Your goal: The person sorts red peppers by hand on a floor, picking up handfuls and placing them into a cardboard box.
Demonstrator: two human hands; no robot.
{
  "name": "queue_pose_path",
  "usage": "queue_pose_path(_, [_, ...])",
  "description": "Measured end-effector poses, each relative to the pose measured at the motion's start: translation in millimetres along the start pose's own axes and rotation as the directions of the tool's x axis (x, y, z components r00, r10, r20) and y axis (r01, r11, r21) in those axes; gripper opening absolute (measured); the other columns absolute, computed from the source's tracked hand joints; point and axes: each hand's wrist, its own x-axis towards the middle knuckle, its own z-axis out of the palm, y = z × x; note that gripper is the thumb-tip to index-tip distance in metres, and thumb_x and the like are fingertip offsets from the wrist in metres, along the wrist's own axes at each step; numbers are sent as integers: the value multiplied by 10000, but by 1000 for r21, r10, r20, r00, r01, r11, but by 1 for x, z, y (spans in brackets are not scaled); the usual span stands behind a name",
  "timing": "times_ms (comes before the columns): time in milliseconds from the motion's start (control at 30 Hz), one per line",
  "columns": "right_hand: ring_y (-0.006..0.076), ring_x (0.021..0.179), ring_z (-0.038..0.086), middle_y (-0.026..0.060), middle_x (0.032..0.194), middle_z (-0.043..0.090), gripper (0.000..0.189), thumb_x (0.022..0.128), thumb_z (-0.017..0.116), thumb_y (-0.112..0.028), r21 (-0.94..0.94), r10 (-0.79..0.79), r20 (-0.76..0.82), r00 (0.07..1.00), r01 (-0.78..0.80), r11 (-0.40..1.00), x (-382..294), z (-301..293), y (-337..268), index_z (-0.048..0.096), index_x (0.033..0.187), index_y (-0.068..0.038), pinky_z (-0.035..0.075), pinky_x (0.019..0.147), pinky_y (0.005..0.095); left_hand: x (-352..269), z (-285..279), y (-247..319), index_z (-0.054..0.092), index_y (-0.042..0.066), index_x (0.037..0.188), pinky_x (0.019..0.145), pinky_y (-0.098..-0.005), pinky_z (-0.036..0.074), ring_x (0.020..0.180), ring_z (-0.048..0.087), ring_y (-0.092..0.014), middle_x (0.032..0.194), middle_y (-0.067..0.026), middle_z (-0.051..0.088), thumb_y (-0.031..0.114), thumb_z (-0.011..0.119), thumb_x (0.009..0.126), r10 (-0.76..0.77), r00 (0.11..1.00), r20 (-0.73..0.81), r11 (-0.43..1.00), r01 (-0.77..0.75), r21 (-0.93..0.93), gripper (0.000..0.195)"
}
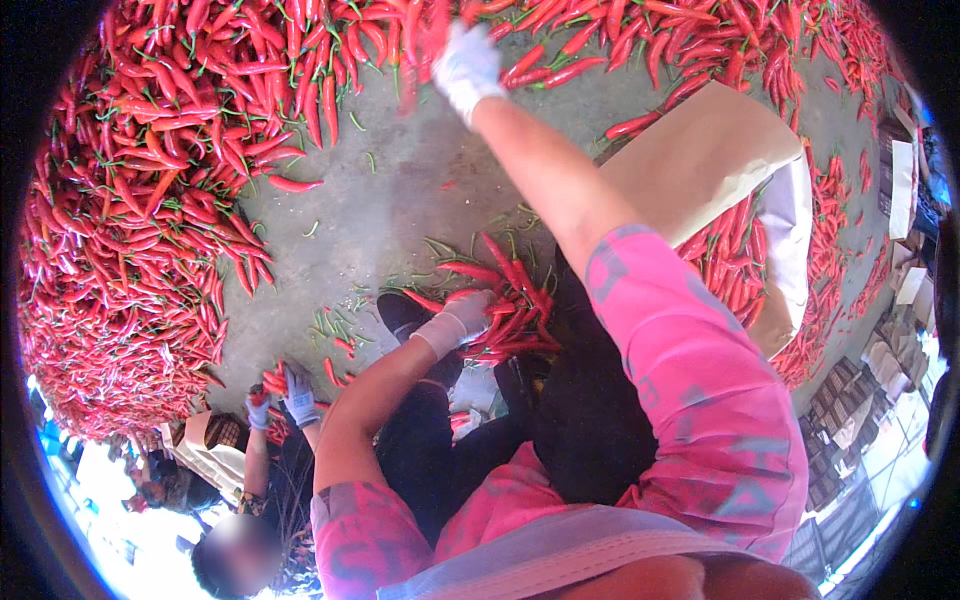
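My left hand (463, 315), in a white glove, is low between my knees with its fingers closed on a bunch of red chili peppers (521, 307). Some of these peppers point outward past the fingers, and the lower ones hide what lies beneath. My right hand (469, 67), gloved in white too, is stretched far forward to the edge of the big chili pepper heap (322, 45). Motion blurs its fingers. A smeared red pepper (409, 71) shows just left of it, and whether the fingers grip it is unclear.
To my right, an open brown paper sack (705, 150) holds red chilies (731, 262). Loose green stems (334, 326) litter the concrete floor (337, 225). At lower left, a co-worker's gloved hands (300, 401) handle peppers. Stacked crates (844, 397) stand at far right.
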Motion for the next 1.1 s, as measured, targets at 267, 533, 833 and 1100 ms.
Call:
queue_pose_path(267, [310,737,623,207,815,640,314,736,545,-324,219,-522,628,577,513,830,-29,-50,18,686,820,-56,479,695,420,-2,30,10,518,13,1156,724,-442,525,878,634,-329,995,-164,623,150,513,820,207,978,-8,920,-191,341,363])
queue_pose_path(533, [312,1089,577,189,1161,601,404,831,510,-342,-566,4,327,945,193,801,-2,-56,127,628,1134,-102,445,932,422,-59,25,28,459,54,1312,850,-416,495,1036,591,-321,1161,-177,572,213,602,771,217,974,63,889,-224,398,582])
queue_pose_path(833, [263,1023,609,55,1099,652,271,849,535,-333,-138,-525,249,814,566,813,-28,-10,47,672,1044,-204,479,876,393,-130,-65,-121,611,102,1115,826,-404,506,962,618,-326,999,-151,640,192,601,814,-429,470,-771,897,119,-426,315])
queue_pose_path(1100, [291,1038,590,136,1118,607,377,833,607,-354,-191,-713,548,438,895,402,-108,64,-7,614,1126,-118,494,856,407,-61,-56,-178,582,126,1126,854,-436,491,1002,584,-358,1063,-163,591,306,622,818,-483,337,-808,820,497,-283,359])
